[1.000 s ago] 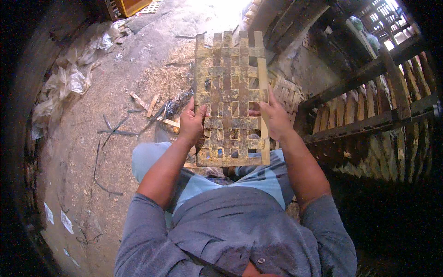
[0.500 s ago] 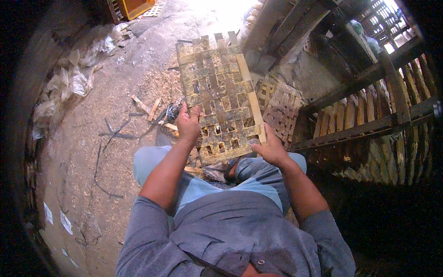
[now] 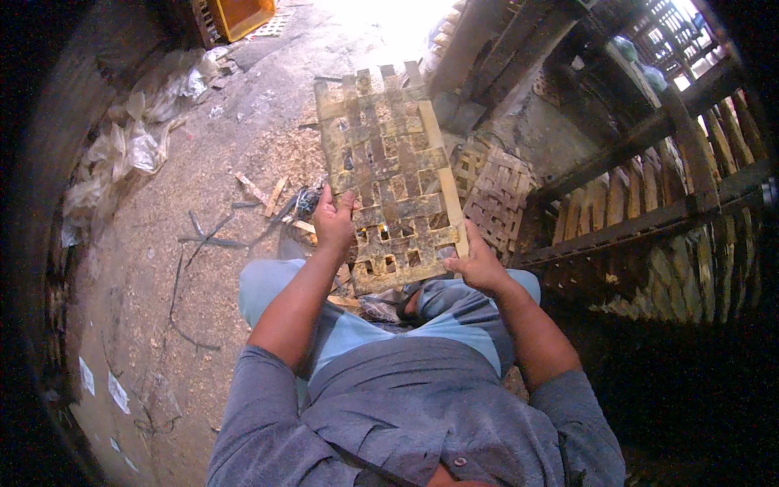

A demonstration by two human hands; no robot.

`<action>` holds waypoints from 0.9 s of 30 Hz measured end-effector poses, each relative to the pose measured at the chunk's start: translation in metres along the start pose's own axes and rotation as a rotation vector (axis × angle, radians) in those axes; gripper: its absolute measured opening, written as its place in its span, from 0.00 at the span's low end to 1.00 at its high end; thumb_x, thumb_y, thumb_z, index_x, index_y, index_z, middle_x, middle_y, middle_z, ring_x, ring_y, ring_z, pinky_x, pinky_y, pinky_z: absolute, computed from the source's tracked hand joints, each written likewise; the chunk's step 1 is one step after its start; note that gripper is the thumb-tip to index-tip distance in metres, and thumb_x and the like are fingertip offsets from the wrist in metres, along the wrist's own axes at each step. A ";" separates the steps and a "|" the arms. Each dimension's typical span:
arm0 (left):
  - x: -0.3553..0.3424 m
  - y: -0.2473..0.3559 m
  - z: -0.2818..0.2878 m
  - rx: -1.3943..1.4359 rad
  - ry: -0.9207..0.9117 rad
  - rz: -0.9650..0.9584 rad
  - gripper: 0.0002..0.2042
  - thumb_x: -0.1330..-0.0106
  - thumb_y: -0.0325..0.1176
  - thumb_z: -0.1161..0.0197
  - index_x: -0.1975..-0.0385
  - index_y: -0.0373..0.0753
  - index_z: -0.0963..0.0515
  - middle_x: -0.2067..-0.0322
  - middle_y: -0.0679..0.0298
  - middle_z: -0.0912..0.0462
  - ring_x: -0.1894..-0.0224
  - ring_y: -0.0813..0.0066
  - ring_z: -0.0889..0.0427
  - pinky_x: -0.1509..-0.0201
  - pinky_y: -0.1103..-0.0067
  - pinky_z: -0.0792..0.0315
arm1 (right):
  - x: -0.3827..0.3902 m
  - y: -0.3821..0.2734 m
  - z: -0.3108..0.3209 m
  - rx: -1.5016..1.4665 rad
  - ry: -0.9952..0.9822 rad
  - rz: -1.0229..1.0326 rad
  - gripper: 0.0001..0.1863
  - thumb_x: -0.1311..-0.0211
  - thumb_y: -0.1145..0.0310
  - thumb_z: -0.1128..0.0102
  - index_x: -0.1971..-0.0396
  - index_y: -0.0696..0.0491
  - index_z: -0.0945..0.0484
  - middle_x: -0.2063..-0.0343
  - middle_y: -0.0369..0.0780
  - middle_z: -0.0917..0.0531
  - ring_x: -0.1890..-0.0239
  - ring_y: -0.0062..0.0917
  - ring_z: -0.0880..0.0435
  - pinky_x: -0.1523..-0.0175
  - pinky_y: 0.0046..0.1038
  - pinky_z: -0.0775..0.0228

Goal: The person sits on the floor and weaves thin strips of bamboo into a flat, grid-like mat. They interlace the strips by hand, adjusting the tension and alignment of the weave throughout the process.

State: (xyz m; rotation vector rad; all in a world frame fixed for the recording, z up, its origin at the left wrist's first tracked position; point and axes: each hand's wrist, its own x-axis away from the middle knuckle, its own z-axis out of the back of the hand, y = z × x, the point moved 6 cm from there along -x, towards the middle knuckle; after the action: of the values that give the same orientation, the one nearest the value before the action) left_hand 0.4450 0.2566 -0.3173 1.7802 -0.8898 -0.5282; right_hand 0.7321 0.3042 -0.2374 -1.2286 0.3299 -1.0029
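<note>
I hold a flat woven panel of bamboo strips [image 3: 389, 174] out in front of me, tilted with its top leaning left. My left hand [image 3: 333, 223] grips its left edge about halfway down. My right hand [image 3: 477, 266] grips its lower right corner. The panel hangs above my knees, which are in light blue trousers. Its weave is open, with small square gaps near the bottom.
More woven panels [image 3: 493, 195] lie on the floor to the right of the held one. Stacked strips sit in a wooden rack [image 3: 649, 219] at right. Loose sticks [image 3: 260, 195], sawdust and plastic sheeting [image 3: 134, 146] cover the floor at left. A yellow crate [image 3: 243, 15] stands far back.
The panel has rotated from square-on to tilted left. My right hand slid from its right edge down to the lower right corner. My left hand stays on the left edge.
</note>
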 end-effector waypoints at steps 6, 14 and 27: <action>0.005 0.000 0.002 -0.057 0.030 -0.003 0.23 0.29 0.32 0.40 0.40 0.26 0.35 0.66 0.68 0.21 0.68 0.86 0.27 0.62 0.86 0.31 | 0.002 0.002 0.000 0.118 -0.031 -0.025 0.44 0.48 0.80 0.37 0.32 0.52 0.50 0.49 0.46 0.26 0.52 0.29 0.23 0.47 0.29 0.29; 0.006 0.007 0.000 -0.048 -0.038 -0.043 0.23 0.30 0.32 0.40 0.39 0.30 0.35 0.66 0.70 0.22 0.68 0.86 0.26 0.63 0.86 0.31 | 0.015 0.000 -0.011 -0.047 -0.102 -0.229 0.44 0.42 0.75 0.38 0.31 0.51 0.56 0.52 0.45 0.26 0.54 0.28 0.23 0.50 0.31 0.27; 0.012 0.011 -0.017 0.095 -0.136 0.014 0.27 0.29 0.29 0.42 0.33 0.31 0.42 0.62 0.70 0.21 0.67 0.87 0.27 0.61 0.87 0.30 | -0.074 -0.043 0.025 0.027 0.296 0.300 0.34 0.29 0.66 0.52 0.27 0.51 0.54 0.35 0.46 0.33 0.37 0.29 0.33 0.33 0.26 0.45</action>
State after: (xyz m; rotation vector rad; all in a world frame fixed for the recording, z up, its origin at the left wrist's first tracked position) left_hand 0.4612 0.2551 -0.2997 1.8391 -1.0359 -0.6125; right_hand 0.6889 0.3774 -0.2115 -0.9706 0.7080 -0.9228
